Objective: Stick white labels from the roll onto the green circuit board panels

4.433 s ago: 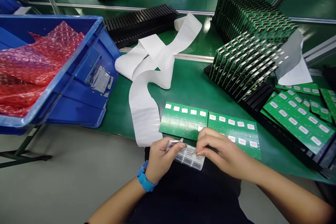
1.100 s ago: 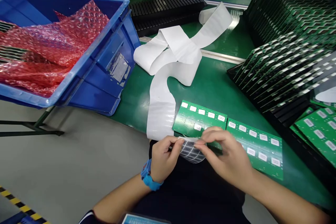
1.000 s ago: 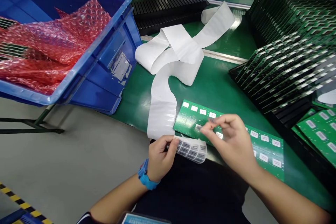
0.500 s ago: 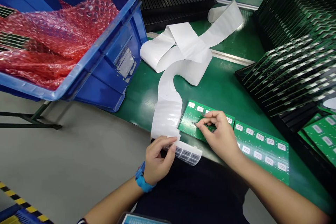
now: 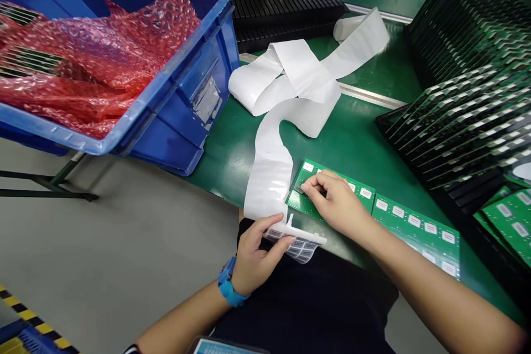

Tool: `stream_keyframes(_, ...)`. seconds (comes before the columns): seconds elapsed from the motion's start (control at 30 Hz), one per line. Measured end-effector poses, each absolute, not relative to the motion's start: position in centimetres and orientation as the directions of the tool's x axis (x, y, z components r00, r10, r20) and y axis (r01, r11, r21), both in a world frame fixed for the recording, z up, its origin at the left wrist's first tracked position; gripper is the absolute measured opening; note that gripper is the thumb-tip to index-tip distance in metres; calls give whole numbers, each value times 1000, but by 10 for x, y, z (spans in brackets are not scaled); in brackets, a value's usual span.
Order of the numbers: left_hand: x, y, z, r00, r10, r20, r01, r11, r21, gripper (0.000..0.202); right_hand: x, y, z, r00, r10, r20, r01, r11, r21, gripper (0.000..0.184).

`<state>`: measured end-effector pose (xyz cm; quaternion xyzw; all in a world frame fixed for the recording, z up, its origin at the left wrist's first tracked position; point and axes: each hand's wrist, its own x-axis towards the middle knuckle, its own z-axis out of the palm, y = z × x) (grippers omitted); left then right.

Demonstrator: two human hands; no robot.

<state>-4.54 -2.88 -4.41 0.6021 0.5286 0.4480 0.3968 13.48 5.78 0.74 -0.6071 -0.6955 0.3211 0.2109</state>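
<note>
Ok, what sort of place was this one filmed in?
Probably an electronics assembly workshop: rows of circuit boards stand on edge, a white label strip trails over the green workbench, and a blue plastic crate holds red bubble wrap.

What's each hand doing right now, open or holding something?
Left hand: closed, holding the label strip.
Right hand: fingertips at a small label over the green board; whether it is gripping can't be told.

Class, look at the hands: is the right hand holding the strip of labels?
No, the left hand holds the label strip, while the right hand is at a green board.
</note>
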Motion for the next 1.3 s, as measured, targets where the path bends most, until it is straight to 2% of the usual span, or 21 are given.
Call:
stream_keyframes(0.33, -49, -29, -42, 15, 1000, 23, 278, -26, 960, 40, 128, 54, -1, -190, 980, -51, 814, 129, -566, 17)
stream_keyframes(0.47, -48, -28, -41, 2, 1000, -6, 285, 5, 959, 39, 129, 45, -3, -207, 970, 125, 847, 242, -474, 4)
stream_keyframes(0.57, -48, -28, -41, -4, 1000, -24, 279, 24, 960, 38, 151, 38, 4, -163, 954, 251, 801, 277, -530, 16)
stream_keyframes(0.63, -48, -28, -42, 2, 999, -38, 270, 36, 962, 39, 170, 33, 9, -200, 957, 212, 812, 283, -511, 28)
stream_keyframes(0.77, -45, -29, -43, 8, 998, -62, 277, 57, 959, 39, 186, 26, 15, -332, 942, -39, 874, 292, -389, 52)
stream_keyframes(0.83, -41, -29, -42, 1, 999, -49, 288, 46, 957, 40, 185, 25, 20, -318, 947, -45, 872, 273, -406, 52)
stream_keyframes(0.97, -35, -26, -38, -9, 1000, -5, 290, 7, 957, 41, 208, 14, 48, -227, 973, 47, 861, 223, -457, 48)
stream_keyframes(1.1, -31, -22, -31, 25, 1000, -9, 245, 3, 969, 35, 270, -19, 64, -198, 978, -72, 901, 152, -407, 45)
stream_keyframes(1.2, -25, -20, -28, 64, 998, -7, 236, -8, 972, 31, 301, -38, 49, -210, 965, -159, 922, 141, -361, 41)
stream_keyframes(1.3, -18, -17, -27, 145, 989, 30, 245, -66, 967, 33, 302, -44, 31, -255, 954, -155, 922, 192, -335, 41)
